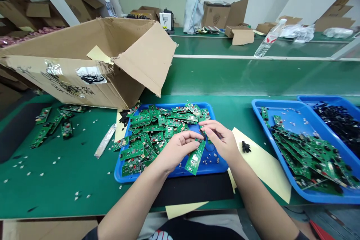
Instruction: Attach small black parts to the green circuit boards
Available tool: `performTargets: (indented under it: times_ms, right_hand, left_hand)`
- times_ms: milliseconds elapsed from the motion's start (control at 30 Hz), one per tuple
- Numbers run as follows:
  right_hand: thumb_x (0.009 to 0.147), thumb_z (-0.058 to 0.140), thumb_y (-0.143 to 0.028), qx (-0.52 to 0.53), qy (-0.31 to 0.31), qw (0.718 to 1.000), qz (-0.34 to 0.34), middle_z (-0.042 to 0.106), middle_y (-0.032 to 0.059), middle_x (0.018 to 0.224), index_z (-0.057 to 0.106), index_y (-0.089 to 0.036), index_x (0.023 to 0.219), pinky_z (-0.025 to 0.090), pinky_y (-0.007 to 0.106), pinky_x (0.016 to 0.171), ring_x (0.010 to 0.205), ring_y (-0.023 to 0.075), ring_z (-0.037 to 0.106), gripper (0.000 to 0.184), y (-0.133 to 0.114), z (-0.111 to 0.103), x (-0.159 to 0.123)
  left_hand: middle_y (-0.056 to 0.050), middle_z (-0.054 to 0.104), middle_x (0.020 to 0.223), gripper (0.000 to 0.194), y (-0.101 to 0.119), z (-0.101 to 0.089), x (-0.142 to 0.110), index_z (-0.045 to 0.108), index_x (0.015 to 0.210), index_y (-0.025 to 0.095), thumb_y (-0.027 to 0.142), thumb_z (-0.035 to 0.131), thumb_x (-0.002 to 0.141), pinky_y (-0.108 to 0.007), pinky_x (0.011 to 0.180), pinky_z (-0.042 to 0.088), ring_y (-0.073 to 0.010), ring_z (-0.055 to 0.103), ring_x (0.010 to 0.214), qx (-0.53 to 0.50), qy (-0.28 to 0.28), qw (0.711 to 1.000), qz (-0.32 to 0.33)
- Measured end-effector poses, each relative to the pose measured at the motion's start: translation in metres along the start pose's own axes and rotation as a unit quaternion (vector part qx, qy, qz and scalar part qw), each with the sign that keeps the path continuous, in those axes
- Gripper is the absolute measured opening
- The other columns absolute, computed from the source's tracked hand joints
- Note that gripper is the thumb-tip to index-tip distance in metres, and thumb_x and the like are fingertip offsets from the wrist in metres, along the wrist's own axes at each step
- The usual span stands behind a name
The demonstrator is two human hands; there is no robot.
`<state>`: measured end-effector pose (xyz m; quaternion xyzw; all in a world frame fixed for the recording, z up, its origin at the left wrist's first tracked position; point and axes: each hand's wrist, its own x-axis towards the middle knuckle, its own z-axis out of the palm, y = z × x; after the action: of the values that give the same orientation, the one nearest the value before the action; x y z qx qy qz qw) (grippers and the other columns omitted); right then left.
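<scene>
A long green table (253, 78) ran across the room. On its left side lay a big brown box (84, 63), tipped over with its flaps open. Some loose green boards (53, 123) lay on the table just in front of the box.

Right in front of the person sat a blue tray (123, 174) full of green boards. Off to the right sat a second blue tray (281, 135) with more boards heaped in it. Beside that one, at the far right, a third tray (337, 101) held small black parts. A yellow sheet (267, 165) lay between the middle tray and the right trays, and a little black part (246, 147) rested on it. A clear bottle (268, 41) lay tilted far back on the table.

Both hands met over the middle tray. The left hand (176, 150) was closed around one board (195, 159), which hung down over the tray's right front part. The right hand (221, 138) touched the top end of that same board, with its fingertips (203, 132) pinched close on a tiny dark bit there. What that bit was could not be told.
</scene>
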<state>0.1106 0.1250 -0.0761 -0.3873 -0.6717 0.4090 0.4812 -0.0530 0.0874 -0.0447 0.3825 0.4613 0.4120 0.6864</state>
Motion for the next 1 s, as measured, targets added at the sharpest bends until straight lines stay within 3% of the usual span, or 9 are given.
performTargets:
  times_ms: [133, 233, 367, 533, 633, 833, 1000]
  right_hand:
    - [0.077, 0.07, -0.035, 0.146, 0.023, 0.984, 0.098, 0.071, 0.0026, 0.085, 0.063, -0.022, 0.076, 0.054, 0.032, 0.075, 0.08, 0.017, 0.067, 0.014, 0.0, 0.0007, -0.0004]
    - [0.073, 0.073, -0.033, 0.184, 0.059, 0.972, 0.134, 0.071, 0.0001, 0.078, 0.063, -0.022, 0.079, 0.056, 0.03, 0.074, 0.073, 0.0152, 0.069, 0.016, 0.0003, -0.0004, -0.0002]
    - [0.072, 0.073, -0.035, 0.121, 0.049, 0.983, 0.125, 0.069, 0.0005, 0.073, 0.065, -0.021, 0.082, 0.057, 0.031, 0.066, 0.067, 0.0159, 0.068, 0.019, 0.0004, 0.0006, -0.0019]
    - [0.082, 0.062, -0.024, 0.014, 0.003, 0.998, 0.061, 0.07, 0.0015, 0.082, 0.068, -0.022, 0.088, 0.057, 0.029, 0.069, 0.071, 0.0144, 0.067, 0.009, 0.0011, 0.0025, -0.007]
    - [0.084, 0.059, -0.023, -0.026, -0.004, 0.999, 0.045, 0.07, 0.0019, 0.083, 0.068, -0.022, 0.089, 0.057, 0.029, 0.069, 0.072, 0.0147, 0.067, 0.01, 0.0011, 0.0023, -0.0078]
    - [0.084, 0.06, -0.025, -0.017, -0.027, 0.997, 0.076, 0.07, 0.0015, 0.081, 0.064, -0.021, 0.091, 0.056, 0.03, 0.069, 0.07, 0.0149, 0.067, 0.009, 0.0027, 0.0012, -0.0061]
    - [0.083, 0.06, -0.026, 0.007, -0.067, 0.993, 0.096, 0.068, -0.0025, 0.068, 0.06, -0.024, 0.11, 0.057, 0.036, 0.076, 0.071, 0.0161, 0.067, 0.027, 0.0008, -0.0044, -0.0036]
  left_hand:
    - [0.0, 0.059, 0.071, 0.027, 0.0004, -0.0024, -0.0005, 0.068, 0.09, 0.015, 0.03, 0.071, 0.067, -0.023, 0.063, 0.038, -0.0092, 0.049, 0.064, 0.051, 0.016, 0.999, 0.011]
    - [0.0, 0.058, 0.072, 0.028, 0.0004, -0.004, -0.0006, 0.067, 0.095, 0.015, 0.029, 0.067, 0.072, -0.023, 0.063, 0.038, -0.0099, 0.049, 0.066, 0.084, 0.044, 0.995, 0.032]
    - [0.001, 0.058, 0.071, 0.031, -0.0003, -0.0036, -0.0003, 0.066, 0.1, 0.016, 0.029, 0.067, 0.073, -0.023, 0.064, 0.04, -0.0099, 0.05, 0.065, 0.076, 0.049, 0.995, 0.03]
    - [0.001, 0.059, 0.068, 0.039, -0.0035, -0.003, 0.0029, 0.066, 0.103, 0.015, 0.032, 0.072, 0.069, -0.024, 0.067, 0.042, -0.0107, 0.054, 0.066, -0.018, 0.023, 0.999, -0.018]
    - [0.003, 0.056, 0.064, 0.037, -0.0058, -0.003, 0.005, 0.067, 0.099, 0.016, 0.032, 0.074, 0.066, -0.022, 0.06, 0.04, -0.0087, 0.051, 0.06, -0.059, 0.033, 0.997, -0.043]
    - [0.006, 0.046, 0.056, 0.035, -0.0066, -0.0019, 0.0044, 0.065, 0.098, 0.016, 0.03, 0.074, 0.066, -0.019, 0.051, 0.03, -0.0058, 0.04, 0.051, -0.041, 0.024, 0.998, -0.04]
    - [0.008, 0.042, 0.055, 0.029, -0.0025, -0.0026, 0.0017, 0.061, 0.095, 0.017, 0.028, 0.07, 0.069, -0.019, 0.051, 0.028, -0.005, 0.035, 0.05, 0.013, -0.002, 1.0, -0.023]
